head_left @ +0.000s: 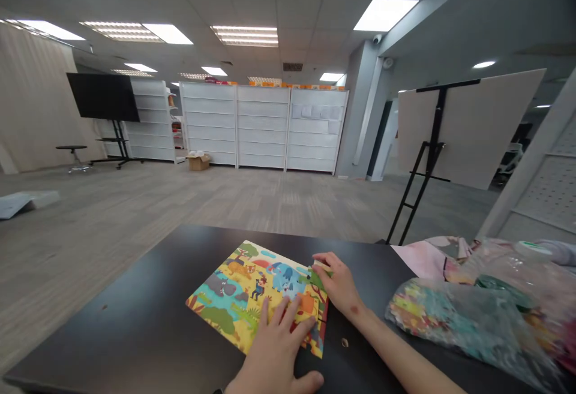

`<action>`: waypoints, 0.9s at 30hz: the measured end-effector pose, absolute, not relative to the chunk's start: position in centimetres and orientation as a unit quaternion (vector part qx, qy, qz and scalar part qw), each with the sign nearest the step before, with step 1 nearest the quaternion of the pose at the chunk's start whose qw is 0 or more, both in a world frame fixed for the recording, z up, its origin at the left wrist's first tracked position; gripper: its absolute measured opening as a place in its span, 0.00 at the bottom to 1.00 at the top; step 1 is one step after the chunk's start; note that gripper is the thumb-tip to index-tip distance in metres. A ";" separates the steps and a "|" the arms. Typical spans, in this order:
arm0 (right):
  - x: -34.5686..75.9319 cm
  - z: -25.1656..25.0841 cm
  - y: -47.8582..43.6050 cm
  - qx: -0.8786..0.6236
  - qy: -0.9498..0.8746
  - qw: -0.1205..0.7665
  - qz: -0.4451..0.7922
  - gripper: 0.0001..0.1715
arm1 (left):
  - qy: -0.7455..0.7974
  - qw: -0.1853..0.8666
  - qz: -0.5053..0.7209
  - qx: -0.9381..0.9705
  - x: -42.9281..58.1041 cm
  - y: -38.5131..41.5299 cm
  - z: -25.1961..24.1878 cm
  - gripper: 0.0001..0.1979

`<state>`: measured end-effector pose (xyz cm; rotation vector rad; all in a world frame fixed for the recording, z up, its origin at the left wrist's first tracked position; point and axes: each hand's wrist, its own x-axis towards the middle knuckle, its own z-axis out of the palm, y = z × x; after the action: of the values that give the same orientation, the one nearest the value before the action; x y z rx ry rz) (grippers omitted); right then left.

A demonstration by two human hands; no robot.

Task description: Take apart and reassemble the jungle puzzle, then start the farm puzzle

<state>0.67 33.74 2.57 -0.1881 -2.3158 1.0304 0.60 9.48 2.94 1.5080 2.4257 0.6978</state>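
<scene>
Yellow animal jigsaw puzzle (243, 298), head view: where does it lie?

Flat on the black desk (112, 316), near the desk's front edge and about midway along it, printed with an elephant, a hippo and a tiger.

And the left hand (279, 337)?

Laid palm down over the puzzle's near right part, fingers (288, 313) spread and pressing on the surface, holding nothing separately.

The right hand (337, 283)?

At the puzzle's far right corner, fingers (326, 259) curled and closed on a small green-and-yellow puzzle piece (320, 273), which sits at the board's edge.

Stage shown?

One piece held at that corner while the other hand steadies the board; a thin dark seam (320, 319) runs in from the right edge.

Other items?

A clear plastic bag (454, 316) with colourful printed contents lies at the desk's right end, beside a pink sheet (418, 260). White shelving units (263, 124) stand beyond the desk.
</scene>
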 end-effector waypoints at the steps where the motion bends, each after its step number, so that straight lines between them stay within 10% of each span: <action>1: 0.7 2.7 33.5 -0.063 -0.866 0.303 0.393 0.15 | 0.820 0.102 0.235 0.513 0.6 9.5 2.9 0.41; 18: -0.2 1.1 33.0 -0.096 -0.815 0.317 0.475 0.18 | 0.834 0.039 0.317 0.449 0.4 10.0 -0.1 0.52; 27: 0.3 1.8 29.6 -0.074 -0.791 0.306 0.525 0.22 | 0.769 0.030 0.570 0.287 -3.8 11.2 2.6 0.19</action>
<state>0.31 29.63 1.77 -0.1961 -2.0935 1.3882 -3.80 11.22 2.63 0.8848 2.3704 1.7579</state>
